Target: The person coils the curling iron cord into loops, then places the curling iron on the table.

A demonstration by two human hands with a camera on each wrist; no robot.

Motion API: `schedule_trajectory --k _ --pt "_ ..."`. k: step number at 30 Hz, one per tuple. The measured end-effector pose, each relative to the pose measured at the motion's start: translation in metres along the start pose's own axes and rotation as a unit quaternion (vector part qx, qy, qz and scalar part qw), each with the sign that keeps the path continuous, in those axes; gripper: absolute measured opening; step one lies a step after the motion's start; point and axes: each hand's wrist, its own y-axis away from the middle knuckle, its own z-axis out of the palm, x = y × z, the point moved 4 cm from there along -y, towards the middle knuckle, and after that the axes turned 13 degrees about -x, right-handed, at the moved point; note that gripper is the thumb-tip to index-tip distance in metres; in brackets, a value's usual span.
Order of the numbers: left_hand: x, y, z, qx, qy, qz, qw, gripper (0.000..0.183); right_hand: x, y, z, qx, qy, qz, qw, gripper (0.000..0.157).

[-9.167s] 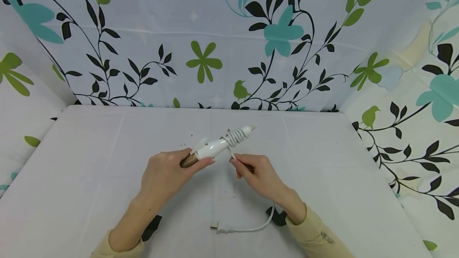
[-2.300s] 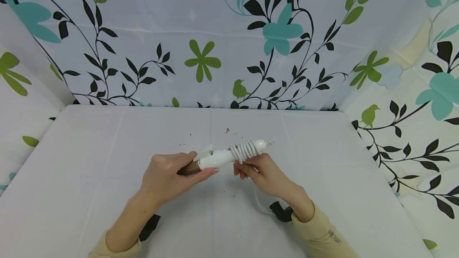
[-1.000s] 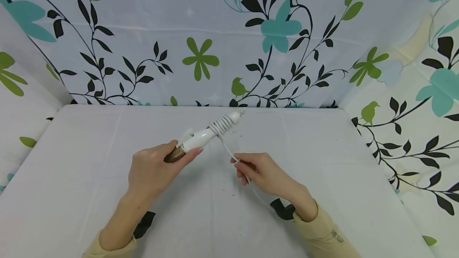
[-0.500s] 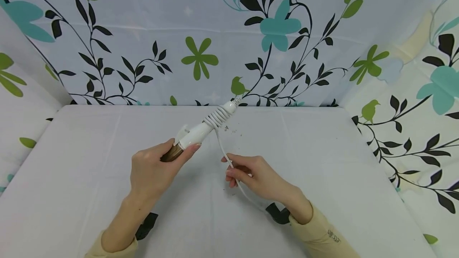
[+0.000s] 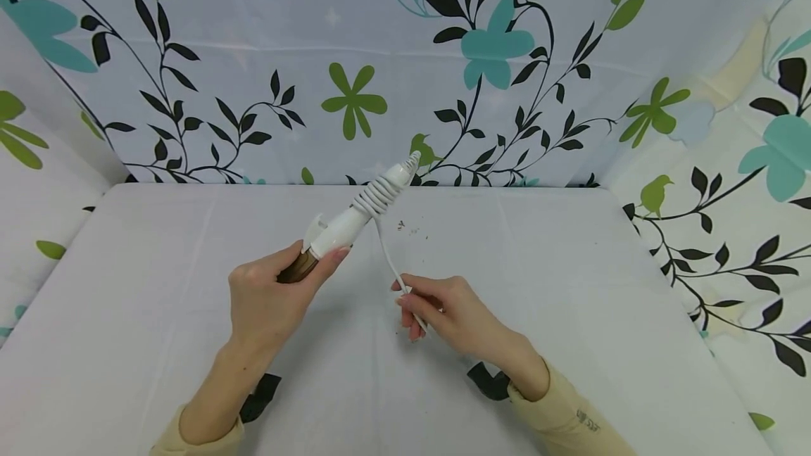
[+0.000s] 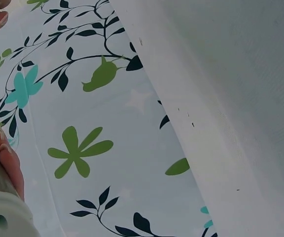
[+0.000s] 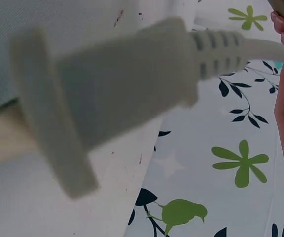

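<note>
My left hand [image 5: 272,301] grips the brown barrel of what looks like a curling iron [image 5: 338,231], its white handle tilted up to the right. Several turns of white cord [image 5: 386,248] are wound around the handle's far end. From there the loose cord runs down to my right hand [image 5: 456,312], which pinches it between thumb and fingers. Close up in the right wrist view hangs the cord's white plug [image 7: 122,84], blurred; the head view hides it. The left wrist view shows the iron's white end piece [image 6: 6,217] at its lower left corner.
Beneath both hands is a white-covered table [image 5: 190,287], with small dark crumbs [image 5: 408,229] near its far middle. A patterned cloth [image 5: 253,34] with leaves and flowers hangs behind and at the sides. Dark straps [image 5: 260,398] sit at the wrists.
The curling iron has swung up and left, its cord end now past the table's far edge. The right hand keeps pinching the cord; the plug, earlier on the table, has been lifted.
</note>
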Motion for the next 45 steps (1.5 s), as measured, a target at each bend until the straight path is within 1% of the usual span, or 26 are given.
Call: schedule_trajectory --k 2,4,7,9,12,16,19,22,26,29,31,35,38,42,45 --pt "0.0 -0.001 0.0 0.001 0.006 -0.006 1.0 0.029 -0.002 0.0 0.001 -0.004 0.006 -0.001 1.0 0.027" --pt "0.0 -0.001 0.0 0.001 0.004 -0.005 1.0 0.03 -0.004 0.0 0.001 -0.016 0.03 -0.012 0.999 0.031" --pt "-0.001 -0.001 0.001 0.001 -0.018 0.004 0.9998 0.048 -0.006 0.001 0.002 -0.027 0.085 -0.032 0.995 0.037" --pt "-0.001 -0.001 0.001 0.001 -0.044 0.012 0.999 0.058 -0.007 0.002 0.001 -0.019 0.127 -0.043 0.991 0.038" --pt "-0.001 0.0 0.003 -0.008 -0.091 0.021 0.9956 0.066 -0.009 0.004 -0.002 0.011 0.194 -0.047 0.98 0.037" --pt "0.0 0.001 0.006 -0.043 -0.145 0.029 0.9881 0.069 -0.013 0.005 -0.006 0.067 0.286 -0.06 0.954 0.035" --pt "0.0 0.002 0.01 -0.075 -0.166 0.028 0.9829 0.071 -0.016 0.006 -0.008 0.101 0.311 -0.068 0.943 0.023" --pt "-0.001 0.003 0.013 -0.099 -0.171 0.024 0.98 0.072 -0.017 0.007 -0.01 0.118 0.308 -0.066 0.942 0.015" --pt "-0.002 0.004 0.014 -0.118 -0.178 0.014 0.9769 0.073 -0.017 0.007 -0.012 0.129 0.307 -0.073 0.94 0.012" --pt "-0.003 0.004 0.015 -0.135 -0.181 0.0 0.9742 0.074 -0.018 0.008 -0.014 0.139 0.298 -0.083 0.941 0.009" --pt "-0.004 0.005 0.015 -0.151 -0.182 -0.013 0.9715 0.073 -0.018 0.009 -0.014 0.137 0.291 -0.09 0.942 0.008" --pt "-0.005 0.005 0.018 -0.182 -0.171 -0.036 0.9677 0.067 -0.019 0.008 -0.01 0.105 0.286 -0.107 0.947 0.008" --pt "-0.007 0.005 0.021 -0.199 -0.147 -0.06 0.9671 0.059 -0.019 0.006 -0.004 0.071 0.276 -0.12 0.951 0.011" --pt "-0.008 0.007 0.024 -0.218 -0.121 -0.095 0.9636 0.054 -0.018 0.004 0.0 0.041 0.263 -0.133 0.955 0.013" --pt "-0.006 0.008 0.027 -0.23 -0.128 -0.091 0.9603 0.054 -0.018 0.003 0.002 0.032 0.268 -0.139 0.953 0.013"
